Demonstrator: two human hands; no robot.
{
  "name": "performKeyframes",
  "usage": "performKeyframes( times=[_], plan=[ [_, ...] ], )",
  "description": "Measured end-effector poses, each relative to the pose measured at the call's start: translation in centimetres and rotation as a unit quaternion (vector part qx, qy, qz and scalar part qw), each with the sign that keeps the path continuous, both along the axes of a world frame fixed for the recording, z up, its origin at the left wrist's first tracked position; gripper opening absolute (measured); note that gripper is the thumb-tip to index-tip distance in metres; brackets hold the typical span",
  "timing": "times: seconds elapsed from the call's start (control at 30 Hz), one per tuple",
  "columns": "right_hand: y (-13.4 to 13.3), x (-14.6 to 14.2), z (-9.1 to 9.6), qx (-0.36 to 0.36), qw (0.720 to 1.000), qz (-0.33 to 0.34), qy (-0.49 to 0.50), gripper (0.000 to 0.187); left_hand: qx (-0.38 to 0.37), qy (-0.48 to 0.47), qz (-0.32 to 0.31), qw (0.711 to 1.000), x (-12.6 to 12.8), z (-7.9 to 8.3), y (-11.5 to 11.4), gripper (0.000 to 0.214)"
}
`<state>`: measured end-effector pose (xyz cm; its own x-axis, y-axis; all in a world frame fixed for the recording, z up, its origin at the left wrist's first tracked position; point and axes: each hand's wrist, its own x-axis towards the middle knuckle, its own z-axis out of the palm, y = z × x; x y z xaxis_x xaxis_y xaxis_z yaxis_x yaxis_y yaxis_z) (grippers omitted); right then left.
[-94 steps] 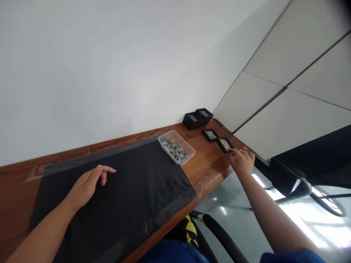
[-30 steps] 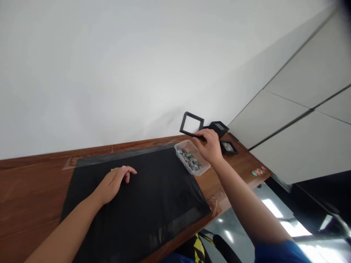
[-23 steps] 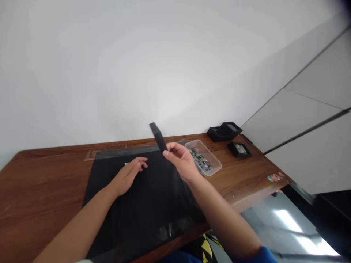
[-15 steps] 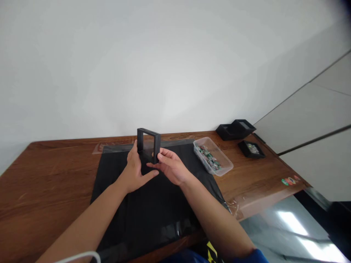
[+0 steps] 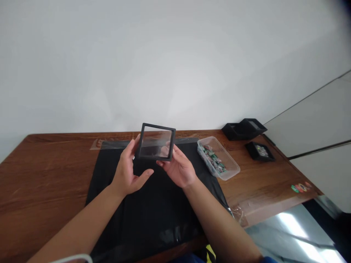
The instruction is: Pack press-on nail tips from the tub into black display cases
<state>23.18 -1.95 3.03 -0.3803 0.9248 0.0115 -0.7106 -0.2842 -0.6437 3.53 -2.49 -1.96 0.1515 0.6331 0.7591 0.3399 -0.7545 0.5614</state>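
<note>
1. I see bright, even daylight and soft shadows.
2. Glare whitens the floor (image 5: 301, 233) at lower right.
3. Wide-lens distortion bends the edges; the top right corner darkens.

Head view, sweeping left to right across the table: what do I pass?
Left hand → square black frame with clear film, held up in both hands → right hand → clear plastic tub of small green and pink pieces → flat black tray → small coloured stickers at the table edge.

Bare forearms, blue clothing below
</note>
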Motion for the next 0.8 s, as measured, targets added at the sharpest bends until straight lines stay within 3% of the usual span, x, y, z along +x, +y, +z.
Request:
performKeyframes(
  times=[0.2, 0.33, 0.43, 0.53, 0.67, 0.8],
  plan=[
    [0.7, 0.3, -0.1, -0.062, 0.997, 0.021, 0.029, 0.012, -0.001, 0.029, 0.020, 0.999, 0.2, -0.3, 0.0, 0.089],
    [1.2, 0.1, -0.8, -0.099, 0.994, 0.049, 0.023, 0.013, -0.102, 0.015, -0.026, 0.994, 0.3, -0.1, -0.2, 0.095],
    [1.7, -0.1, -1.3, -0.108, 0.994, -0.002, -0.034, 0.023, -0.172, -0.027, -0.088, 0.981, 0.6, 0.7, -0.6, 0.094],
    [2.1, -0.4, -1.7, -0.065, 0.992, -0.048, -0.096, 0.047, -0.224, -0.052, -0.126, 0.965, 0.9, 1.5, -0.8, 0.081],
    [2.2, -0.7, -2.3, 0.024, 0.977, -0.105, -0.182, 0.061, -0.257, -0.044, -0.034, 0.965, 0.9, 2.0, -0.8, 0.043],
    [2.2, -0.8, -3.0, 0.065, 0.940, -0.211, -0.261, 0.059, -0.232, -0.001, 0.030, 0.972, 0.7, 1.9, -0.5, 0.031]
  ],
)
